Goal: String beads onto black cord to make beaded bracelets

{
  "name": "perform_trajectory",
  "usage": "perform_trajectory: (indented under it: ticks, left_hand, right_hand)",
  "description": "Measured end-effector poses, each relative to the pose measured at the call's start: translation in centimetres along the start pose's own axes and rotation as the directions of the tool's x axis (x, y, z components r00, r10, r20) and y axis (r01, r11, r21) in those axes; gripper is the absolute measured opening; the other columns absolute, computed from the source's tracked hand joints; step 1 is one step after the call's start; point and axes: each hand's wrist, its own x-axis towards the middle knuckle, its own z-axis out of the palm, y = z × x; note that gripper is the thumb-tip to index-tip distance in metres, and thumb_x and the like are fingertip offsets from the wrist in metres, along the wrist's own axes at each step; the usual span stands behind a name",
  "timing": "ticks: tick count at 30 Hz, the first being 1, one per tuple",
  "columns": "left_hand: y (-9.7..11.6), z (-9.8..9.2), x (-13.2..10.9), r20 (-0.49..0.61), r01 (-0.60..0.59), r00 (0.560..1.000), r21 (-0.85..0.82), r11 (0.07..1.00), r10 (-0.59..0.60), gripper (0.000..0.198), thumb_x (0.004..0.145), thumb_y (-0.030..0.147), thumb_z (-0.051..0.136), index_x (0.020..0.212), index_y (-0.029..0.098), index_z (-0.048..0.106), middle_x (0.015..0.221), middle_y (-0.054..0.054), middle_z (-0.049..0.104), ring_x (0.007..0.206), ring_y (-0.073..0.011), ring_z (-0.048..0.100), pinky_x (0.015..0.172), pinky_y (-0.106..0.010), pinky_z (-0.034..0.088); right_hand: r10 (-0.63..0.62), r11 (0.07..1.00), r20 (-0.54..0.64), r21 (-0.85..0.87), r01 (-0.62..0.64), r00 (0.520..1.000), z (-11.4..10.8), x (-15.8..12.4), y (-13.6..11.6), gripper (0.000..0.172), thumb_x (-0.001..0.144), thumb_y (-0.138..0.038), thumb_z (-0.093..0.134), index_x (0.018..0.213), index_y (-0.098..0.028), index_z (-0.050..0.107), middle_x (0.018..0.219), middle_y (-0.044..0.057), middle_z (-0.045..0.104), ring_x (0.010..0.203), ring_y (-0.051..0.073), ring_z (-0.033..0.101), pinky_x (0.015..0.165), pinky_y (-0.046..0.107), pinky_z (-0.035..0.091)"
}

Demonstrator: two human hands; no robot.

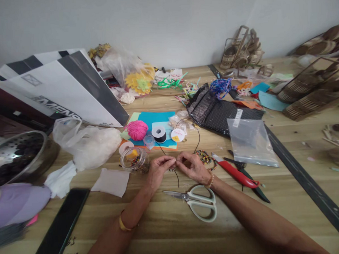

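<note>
My left hand (pixel 160 170) and my right hand (pixel 193 166) meet at the middle of the table, thumb and fingertips pinched almost together. Between them runs a thin black cord (pixel 198 142); one loose end hangs below my fingers, and another stretch leads up towards the black spool (pixel 162 137). Any bead or knot at the fingertips is too small to make out. Just right of my right hand lies a strand of multicoloured beads (pixel 206 158). A glass jar of beads (pixel 134 159) stands left of my left hand. Below both hands rest scissors (pixel 198 202) with pale handles.
Pink yarn (pixel 137 130) sits on blue paper (pixel 162 118). At right are a red-handled knife (pixel 238 172), a clear zip bag (pixel 252 142) and a black bubble mailer (pixel 213 110). A phone (pixel 63 223), a plastic bag (pixel 89 144) and a metal colander (pixel 42 153) are at left.
</note>
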Motion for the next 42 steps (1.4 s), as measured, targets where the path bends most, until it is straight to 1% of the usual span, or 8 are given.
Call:
perform_trajectory:
  ticks: [7, 14, 17, 24, 28, 34, 38, 42]
  left_hand:
    - [0.4, 0.0, -0.1, 0.007, -0.036, 0.999, 0.051, 0.998, 0.036, 0.017, 0.061, 0.029, 0.08, 0.068, 0.015, 0.073, 0.061, -0.002, 0.067, 0.061, -0.0133, 0.058, 0.065, -0.026, 0.046]
    - [1.2, 0.3, -0.5, -0.003, -0.094, 0.995, 0.189, 0.978, 0.096, 0.015, 0.067, 0.03, 0.075, 0.066, 0.015, 0.074, 0.061, -0.002, 0.068, 0.061, -0.0145, 0.059, 0.065, -0.026, 0.048]
    - [1.4, 0.4, -0.6, -0.012, -0.107, 0.994, 0.224, 0.969, 0.113, 0.015, 0.069, 0.03, 0.074, 0.067, 0.015, 0.074, 0.062, -0.003, 0.069, 0.061, -0.0151, 0.06, 0.065, -0.026, 0.049]
    - [1.1, 0.3, -0.5, -0.032, -0.134, 0.988, 0.288, 0.948, 0.149, 0.015, 0.07, 0.03, 0.074, 0.067, 0.015, 0.074, 0.061, -0.003, 0.069, 0.06, -0.0161, 0.061, 0.062, -0.025, 0.048]
    - [0.8, 0.2, -0.6, -0.039, -0.147, 0.985, 0.314, 0.938, 0.167, 0.013, 0.07, 0.028, 0.074, 0.07, 0.015, 0.075, 0.064, -0.004, 0.071, 0.062, -0.0176, 0.064, 0.064, -0.026, 0.05]
    - [0.4, 0.2, -0.6, -0.05, -0.195, 0.973, 0.343, 0.919, 0.226, 0.011, 0.07, 0.027, 0.074, 0.069, 0.017, 0.074, 0.066, -0.003, 0.071, 0.061, -0.0178, 0.064, 0.063, -0.026, 0.051]
    - [0.2, 0.1, -0.8, -0.037, -0.251, 0.955, 0.419, 0.872, 0.293, 0.007, 0.071, 0.026, 0.073, 0.072, 0.019, 0.074, 0.066, -0.003, 0.072, 0.06, -0.0176, 0.064, 0.063, -0.026, 0.05]
    - [0.2, 0.0, -0.8, 0.002, -0.325, 0.922, 0.549, 0.77, 0.388, 0.002, 0.071, 0.021, 0.073, 0.07, 0.021, 0.075, 0.068, -0.004, 0.073, 0.061, -0.0178, 0.063, 0.066, -0.027, 0.047]
  right_hand:
    - [0.004, 1.0, -0.011, 0.022, -0.003, 1.0, 0.0, 0.0, -0.2, 0.015, 0.088, -0.026, 0.053, 0.076, -0.017, 0.056, 0.066, 0.002, 0.06, 0.058, 0.012, 0.054, 0.057, 0.023, 0.044]
    - [0.006, 1.0, -0.001, 0.009, -0.006, 1.0, 0.0, 0.1, -0.1, 0.013, 0.088, -0.024, 0.053, 0.077, -0.017, 0.056, 0.066, 0.002, 0.06, 0.058, 0.012, 0.053, 0.056, 0.023, 0.043]
    - [0.002, 1.0, -0.003, -0.001, -0.002, 1.0, 0.0, 0.0, 0.0, 0.013, 0.088, -0.024, 0.053, 0.077, -0.017, 0.057, 0.066, 0.001, 0.06, 0.058, 0.012, 0.052, 0.055, 0.022, 0.042]
    - [0.007, 1.0, 0.002, -0.003, -0.007, 1.0, 0.0, 0.0, 0.0, 0.013, 0.088, -0.025, 0.054, 0.077, -0.018, 0.056, 0.064, 0.001, 0.059, 0.056, 0.012, 0.051, 0.054, 0.022, 0.042]
    - [0.01, 1.0, 0.011, 0.006, -0.01, 1.0, 0.1, 0.0, 0.1, 0.013, 0.088, -0.025, 0.053, 0.077, -0.018, 0.056, 0.064, 0.001, 0.058, 0.056, 0.012, 0.051, 0.053, 0.022, 0.042]
    - [0.01, 1.0, 0.023, 0.002, -0.01, 1.0, 0.1, 0.0, 0.2, 0.011, 0.087, -0.022, 0.053, 0.078, -0.017, 0.055, 0.064, 0.0, 0.057, 0.056, 0.011, 0.05, 0.054, 0.022, 0.041]
    - [0.005, 1.0, 0.023, -0.015, -0.005, 1.0, 0.1, 0.1, 0.0, 0.013, 0.087, -0.023, 0.053, 0.076, -0.017, 0.056, 0.062, 0.0, 0.057, 0.054, 0.011, 0.049, 0.052, 0.022, 0.039]
    - [0.001, 1.0, 0.023, -0.017, -0.001, 1.0, 0.0, 0.2, -0.1, 0.013, 0.087, -0.023, 0.053, 0.076, -0.017, 0.056, 0.062, 0.0, 0.056, 0.054, 0.011, 0.049, 0.052, 0.022, 0.039]
